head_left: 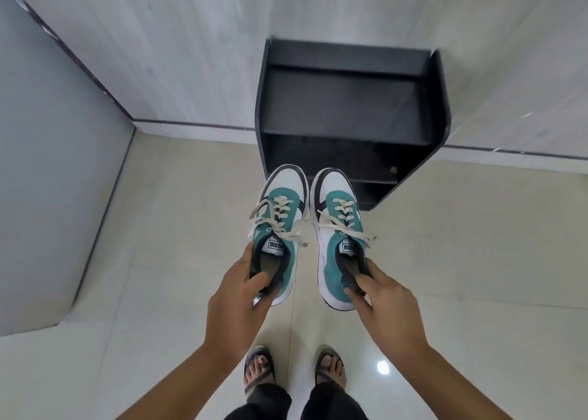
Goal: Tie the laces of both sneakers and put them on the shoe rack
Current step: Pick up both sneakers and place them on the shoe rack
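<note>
Two teal, white and black sneakers hang side by side in the air, toes pointing away from me toward the rack. My left hand [238, 295] grips the heel collar of the left sneaker [281, 209]. The right sneaker [337, 216] is held the same way at its heel by my right hand [385, 305]. Cream laces on both shoes are tied in bows with loops hanging to the sides. A black shoe rack [350, 108] with open shelves stands against the wall just beyond the shoes.
Glossy beige floor tiles [159, 292] spread below. My feet in sandals [259, 368] stand under the shoes. A grey surface [47, 165] fills the left side. The pale wall [191, 53] with a dark skirting strip runs behind the rack.
</note>
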Demonstrator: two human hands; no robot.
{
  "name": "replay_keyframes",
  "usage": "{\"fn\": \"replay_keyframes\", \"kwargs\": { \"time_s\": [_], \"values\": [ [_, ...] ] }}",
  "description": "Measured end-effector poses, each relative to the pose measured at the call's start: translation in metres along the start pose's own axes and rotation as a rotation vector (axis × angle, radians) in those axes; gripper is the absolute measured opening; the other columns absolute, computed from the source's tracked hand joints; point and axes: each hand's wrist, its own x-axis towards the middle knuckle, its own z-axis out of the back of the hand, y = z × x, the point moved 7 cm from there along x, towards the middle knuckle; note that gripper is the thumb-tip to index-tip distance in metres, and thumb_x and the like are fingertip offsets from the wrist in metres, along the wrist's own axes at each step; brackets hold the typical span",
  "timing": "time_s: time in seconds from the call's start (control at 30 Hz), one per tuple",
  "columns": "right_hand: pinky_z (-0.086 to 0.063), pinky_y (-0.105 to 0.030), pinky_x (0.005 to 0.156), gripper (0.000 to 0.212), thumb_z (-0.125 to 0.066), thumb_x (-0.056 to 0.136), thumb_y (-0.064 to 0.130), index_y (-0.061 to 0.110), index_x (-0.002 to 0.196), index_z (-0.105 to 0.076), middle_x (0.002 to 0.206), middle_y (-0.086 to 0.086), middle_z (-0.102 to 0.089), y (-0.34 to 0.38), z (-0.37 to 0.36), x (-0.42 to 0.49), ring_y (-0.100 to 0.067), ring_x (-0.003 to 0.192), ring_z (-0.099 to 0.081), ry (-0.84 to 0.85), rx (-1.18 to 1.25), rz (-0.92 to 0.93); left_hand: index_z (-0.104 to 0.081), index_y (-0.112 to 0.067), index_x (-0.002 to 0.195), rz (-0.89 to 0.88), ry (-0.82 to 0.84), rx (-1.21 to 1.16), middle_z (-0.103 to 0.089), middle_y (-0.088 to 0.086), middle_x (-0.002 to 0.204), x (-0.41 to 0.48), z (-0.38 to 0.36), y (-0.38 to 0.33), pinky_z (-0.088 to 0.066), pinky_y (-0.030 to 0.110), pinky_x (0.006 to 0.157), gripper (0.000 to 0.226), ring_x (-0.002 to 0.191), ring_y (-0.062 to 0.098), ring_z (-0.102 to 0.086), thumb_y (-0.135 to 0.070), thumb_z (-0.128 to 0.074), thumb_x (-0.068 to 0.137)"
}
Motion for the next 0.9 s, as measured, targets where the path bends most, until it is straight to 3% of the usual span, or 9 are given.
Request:
{"fn": "replay_keyframes", "kwargs": {
  "time_s": [0.17,0.33,0.57,0.9],
  "values": [
    [-0.047,-0.030,0.046,0.011,-0.065,0.083,0.024,0.014,0.088,-0.065,0.101,-0.006,-0.068,0.016,0.065,0.054,-0.027,0.059,-0.061,-0.085,-0.056,-0.024,-0.060,-0.015,0.077,-0.113,-0.125,-0.014,-0.055,-0.004,0.131,0.067,0.060,-0.048,-0.051,0.023,0.055,0.012,0.086,0.013,-0.054,-0.024,-0.067,0.082],
    [-0.045,-0.033,0.053,0.015,-0.061,0.086,0.021,0.008,0.091,-0.065,0.094,-0.015,-0.064,0.022,0.083,0.147,-0.037,0.067,-0.062,-0.114,-0.044,-0.048,-0.058,-0.018,0.080,-0.088,-0.175,-0.041,-0.055,-0.005,0.118,0.162,0.067,-0.058,-0.045,0.026,0.052,0.010,0.077,0.014,-0.049,-0.026,-0.063,0.083],
    [-0.040,-0.033,0.063,0.022,-0.050,0.094,0.023,0.008,0.106,-0.062,0.106,-0.016,-0.059,0.018,0.077,0.236,-0.035,0.084,-0.060,-0.079,-0.042,-0.076,-0.061,-0.015,0.091,0.008,-0.148,0.063,-0.052,0.003,0.132,0.247,0.037,-0.045,-0.053,0.036,0.066,0.012,0.102,0.025,-0.052,-0.026,-0.062,0.085],
    [-0.049,-0.034,0.066,0.022,-0.050,0.094,0.026,0.012,0.109,-0.059,0.107,-0.013,-0.057,0.018,0.056,0.261,-0.030,0.089,-0.060,-0.039,-0.066,-0.095,-0.060,-0.012,0.091,0.087,-0.099,0.102,-0.038,0.006,0.147,0.272,0.015,-0.029,-0.052,0.037,0.071,0.011,0.111,0.028,-0.048,-0.023,-0.060,0.087]
  ]
}}
